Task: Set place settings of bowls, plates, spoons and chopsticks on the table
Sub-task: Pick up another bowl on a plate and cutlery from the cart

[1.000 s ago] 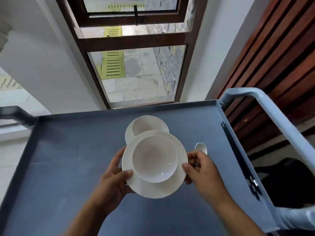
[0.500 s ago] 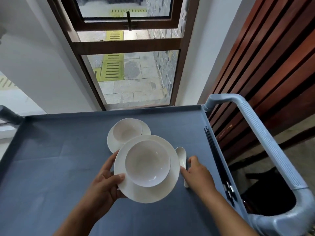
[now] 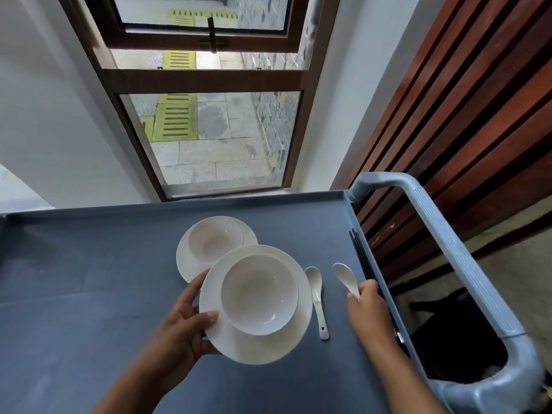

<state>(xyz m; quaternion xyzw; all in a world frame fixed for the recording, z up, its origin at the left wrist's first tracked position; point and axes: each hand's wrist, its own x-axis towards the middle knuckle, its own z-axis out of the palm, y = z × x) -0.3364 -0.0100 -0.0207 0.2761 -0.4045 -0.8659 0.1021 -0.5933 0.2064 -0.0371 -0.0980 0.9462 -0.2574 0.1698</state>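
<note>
White plate (image 3: 257,345) and bowl (image 3: 259,294) sit pinched in the left hand (image 3: 182,327), the right hand (image 3: 369,306) closes on a spoon (image 3: 346,277) beside chopsticks (image 3: 360,253); nothing looks laid on a table yet.

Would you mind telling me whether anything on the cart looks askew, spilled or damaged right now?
Nothing looks spilled or broken. The near plate with its bowl overlaps the far plate's rim only because the left hand holds it. One spoon lies flat; the right hand grips the other spoon. Black chopsticks lie along the cart's right edge.
</note>
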